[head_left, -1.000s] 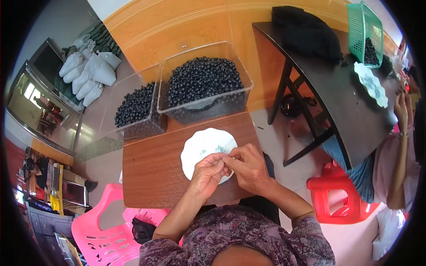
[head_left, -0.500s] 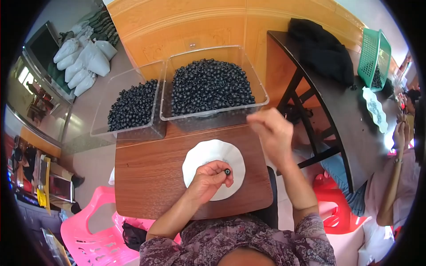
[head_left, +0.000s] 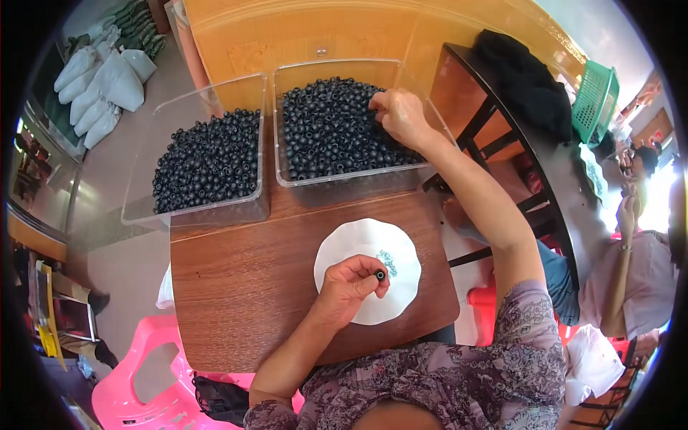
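Bead (head_left: 380,274) pinched in left grip (head_left: 340,292), above plate (head_left: 401,297), right grip (head_left: 403,118) at tub (head_left: 351,189), hold unclear

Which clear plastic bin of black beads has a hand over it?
The right clear rectangular plastic bin: the right hand is over its black round beads; no hand is over the left bin.

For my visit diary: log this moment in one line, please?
left hand: holds black bead over white plate | right hand: at black beads in right bin | left bin: more beads inside
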Tool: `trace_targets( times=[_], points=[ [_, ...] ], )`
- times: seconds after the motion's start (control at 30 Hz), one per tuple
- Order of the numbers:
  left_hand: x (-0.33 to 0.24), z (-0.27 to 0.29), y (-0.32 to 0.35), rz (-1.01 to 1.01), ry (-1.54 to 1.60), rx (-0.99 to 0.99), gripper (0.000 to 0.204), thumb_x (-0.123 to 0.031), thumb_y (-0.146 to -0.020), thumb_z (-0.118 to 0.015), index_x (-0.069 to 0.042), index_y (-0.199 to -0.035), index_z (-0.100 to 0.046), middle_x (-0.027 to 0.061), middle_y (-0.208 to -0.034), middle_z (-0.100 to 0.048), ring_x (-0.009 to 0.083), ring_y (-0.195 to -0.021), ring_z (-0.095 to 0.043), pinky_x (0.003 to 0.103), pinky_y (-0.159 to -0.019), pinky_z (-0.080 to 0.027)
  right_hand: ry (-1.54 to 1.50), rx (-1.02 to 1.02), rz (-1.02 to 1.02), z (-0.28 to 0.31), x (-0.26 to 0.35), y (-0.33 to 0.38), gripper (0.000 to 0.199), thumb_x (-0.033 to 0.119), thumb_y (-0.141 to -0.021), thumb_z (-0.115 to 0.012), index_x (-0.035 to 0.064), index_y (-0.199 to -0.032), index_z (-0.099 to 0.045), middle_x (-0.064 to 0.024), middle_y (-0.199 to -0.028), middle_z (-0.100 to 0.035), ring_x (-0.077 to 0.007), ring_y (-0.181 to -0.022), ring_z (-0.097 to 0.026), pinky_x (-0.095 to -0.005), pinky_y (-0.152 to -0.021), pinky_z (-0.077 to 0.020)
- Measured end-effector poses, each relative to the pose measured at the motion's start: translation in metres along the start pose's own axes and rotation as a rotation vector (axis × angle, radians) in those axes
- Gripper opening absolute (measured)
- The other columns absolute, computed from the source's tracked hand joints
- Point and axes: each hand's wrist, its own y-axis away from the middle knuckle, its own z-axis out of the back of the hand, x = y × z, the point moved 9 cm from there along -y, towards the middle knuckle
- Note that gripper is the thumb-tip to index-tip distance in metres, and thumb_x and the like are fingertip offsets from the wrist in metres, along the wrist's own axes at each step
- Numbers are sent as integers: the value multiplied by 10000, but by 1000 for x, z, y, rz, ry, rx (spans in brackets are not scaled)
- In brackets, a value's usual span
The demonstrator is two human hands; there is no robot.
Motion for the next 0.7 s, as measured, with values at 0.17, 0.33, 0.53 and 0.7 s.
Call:
trace_targets(
  times=[0.17,0.33,0.53,0.7],
  points=[
    [2,13,0,-7,-1,-64,165,-23,-815,-603,51,-959,-575,112,-844,-607,165,-727,-550,276,-697,-448,201,63,171,-19,23,-8,137,81,-632,-649,72,-769,-642,-143,-753,-578,-321,-796,-558,-418,-662,-462],
    [0,20,-4,-21,-42,-88,157,-2,-813,-595,52,-960,-580,113,-845,-614,161,-722,-553,273,-694,-452,360,191,269,-34,28,-12,75,91,-664,-622,73,-734,-644,-141,-756,-565,-313,-793,-556,-407,-672,-478],
    [0,22,-7,-33,-66,-94,157,-1,-811,-602,48,-959,-587,109,-844,-616,156,-715,-551,269,-686,-453,405,305,341,-35,29,-10,77,72,-664,-588,10,-671,-633,-190,-794,-617,-337,-793,-599,-418,-656,-499],
    [-1,23,-5,-38,-69,-100,151,1,-814,-600,49,-957,-588,106,-841,-616,153,-712,-549,267,-678,-453,234,287,208,-19,12,-3,72,68,-715,-593,6,-750,-586,-197,-773,-594,-364,-789,-573,-436,-686,-465]
  ],
)
